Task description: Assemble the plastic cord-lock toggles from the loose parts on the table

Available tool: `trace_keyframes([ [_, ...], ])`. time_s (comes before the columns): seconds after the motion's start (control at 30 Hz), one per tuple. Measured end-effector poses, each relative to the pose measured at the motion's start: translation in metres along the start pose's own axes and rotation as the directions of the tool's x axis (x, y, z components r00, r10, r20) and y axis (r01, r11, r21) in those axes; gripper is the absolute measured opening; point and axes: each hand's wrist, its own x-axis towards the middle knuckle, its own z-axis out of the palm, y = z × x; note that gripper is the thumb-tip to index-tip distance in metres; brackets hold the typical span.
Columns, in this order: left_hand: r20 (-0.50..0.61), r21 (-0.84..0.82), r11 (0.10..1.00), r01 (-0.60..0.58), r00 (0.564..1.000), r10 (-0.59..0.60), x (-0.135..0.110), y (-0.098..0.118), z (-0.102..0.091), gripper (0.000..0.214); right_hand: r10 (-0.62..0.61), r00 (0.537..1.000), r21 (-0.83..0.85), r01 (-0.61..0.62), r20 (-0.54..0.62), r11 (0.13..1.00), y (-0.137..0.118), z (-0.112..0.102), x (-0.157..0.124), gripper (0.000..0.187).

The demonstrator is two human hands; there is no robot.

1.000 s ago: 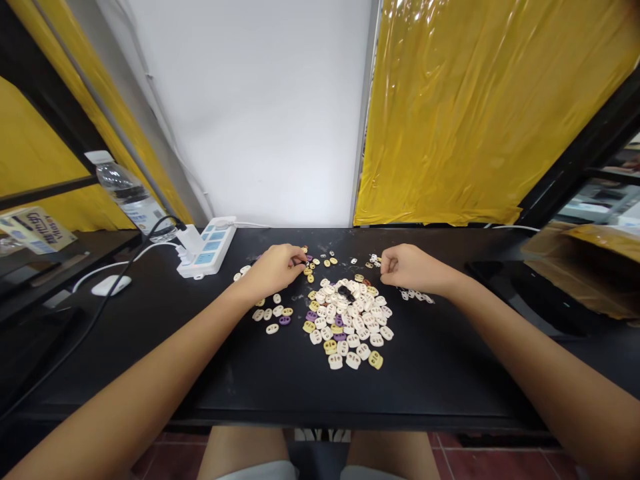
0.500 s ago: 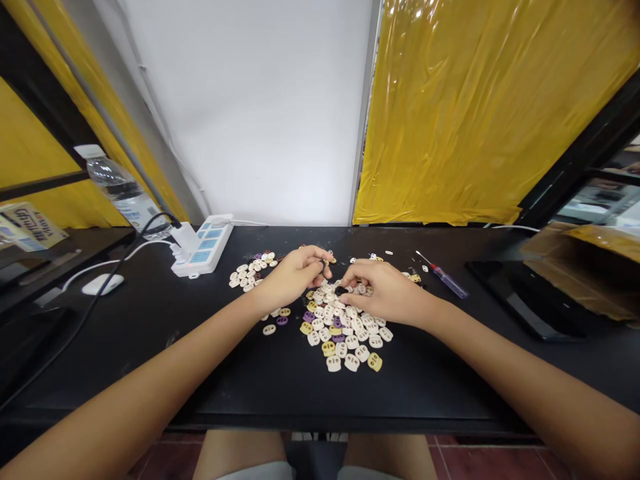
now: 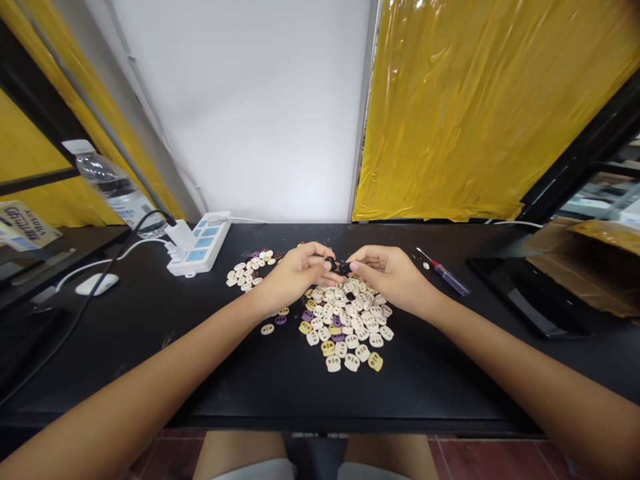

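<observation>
A pile of small two-hole cord stoppers (image 3: 345, 330), mostly cream with some yellow and purple, lies on the black table (image 3: 250, 380). Just above its far edge my left hand (image 3: 295, 275) and my right hand (image 3: 385, 272) meet fingertip to fingertip. Each pinches a small black stopper piece (image 3: 338, 267); the two black pieces sit close together between the fingertips. A smaller group of cream and purple stoppers (image 3: 249, 270) lies to the left of my left hand.
A white power strip (image 3: 199, 243) with a plugged charger and cables sits at the back left, beside a water bottle (image 3: 113, 190) and a white mouse (image 3: 93, 284). A small screwdriver (image 3: 447, 275) and a dark tablet (image 3: 525, 297) lie to the right.
Both hands came in from the sides to the pile, each took up a black piece, and lifted to meet above the pile's far edge.
</observation>
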Motion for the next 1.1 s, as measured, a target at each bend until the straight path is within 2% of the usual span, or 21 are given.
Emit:
trace_keyframes([
  [0.27,-0.041,0.099,0.993,-0.062,0.997,0.066,-0.004,-0.003,0.01,0.022,0.04,0.999,0.064,-0.039,-0.004,0.997,0.004,0.013,-0.004,0.011],
  [0.37,-0.084,0.121,0.99,-0.075,0.993,0.086,-0.007,0.002,0.013,0.022,0.035,0.996,0.072,-0.029,-0.085,0.997,0.003,0.013,-0.003,0.013],
  [0.5,-0.108,0.152,0.984,-0.097,0.988,0.114,-0.01,0.009,0.016,0.023,0.072,0.972,0.145,-0.04,-0.222,0.989,-0.003,0.003,0.002,0.02],
  [0.7,-0.004,0.309,0.951,-0.029,0.999,0.032,-0.014,0.009,0.018,0.015,0.12,0.984,0.2,-0.092,-0.133,0.976,-0.008,-0.001,0.001,0.019],
  [0.77,-0.012,0.335,0.942,-0.024,0.999,0.03,-0.013,0.008,0.016,0.011,0.133,0.985,0.205,-0.108,-0.111,0.973,-0.006,0.001,0.0,0.017],
  [0.87,-0.108,0.288,0.957,-0.044,0.991,0.078,-0.009,0.01,0.011,0.01,0.137,0.986,0.213,-0.114,-0.097,0.97,-0.004,0.002,0.0,0.015],
  [0.97,-0.187,0.116,0.993,-0.014,0.982,0.036,-0.005,0.011,0.007,0.008,0.14,0.986,0.201,-0.12,-0.092,0.972,-0.005,0.002,0.001,0.012],
  [1.1,-0.174,-0.004,0.999,0.034,0.984,-0.035,-0.002,0.007,0.01,0.004,0.146,0.984,0.189,-0.125,-0.099,0.974,-0.007,0.003,0.0,0.009],
])
